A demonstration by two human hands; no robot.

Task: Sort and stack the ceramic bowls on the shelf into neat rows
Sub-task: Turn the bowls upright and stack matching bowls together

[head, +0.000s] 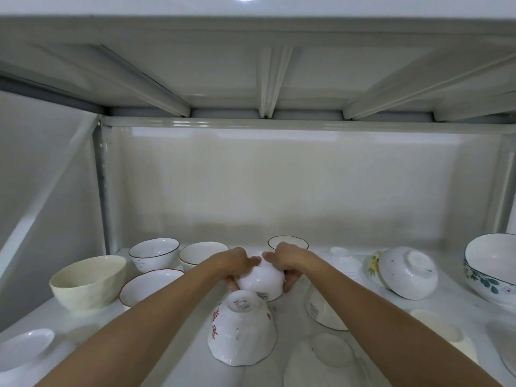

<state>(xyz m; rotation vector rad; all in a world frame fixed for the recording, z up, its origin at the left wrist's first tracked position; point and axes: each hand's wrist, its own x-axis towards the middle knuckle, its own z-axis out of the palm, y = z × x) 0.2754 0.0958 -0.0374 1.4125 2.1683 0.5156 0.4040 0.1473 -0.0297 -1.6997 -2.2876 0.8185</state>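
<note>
Both my hands grip a plain white bowl (261, 280) at the middle of the white shelf (173, 342); the bowl lies tipped with its base toward me. My left hand (237, 265) curls round its left side. My right hand (289, 263) curls round its right side, thumb underneath. Just in front stands an upside-down white bowl with red marks (241, 332). Behind my hands are a dark-rimmed bowl (287, 243), a gold-rimmed bowl (199, 252) and a blue-rimmed bowl (153, 254).
On the left stand a cream bowl (88, 282), a red-rimmed dish (148, 286) and a small white plate (25, 349). To the right lie a tipped speckled bowl (407, 275), a blue floral bowl (491, 268) and several white dishes. An upper shelf hangs close overhead.
</note>
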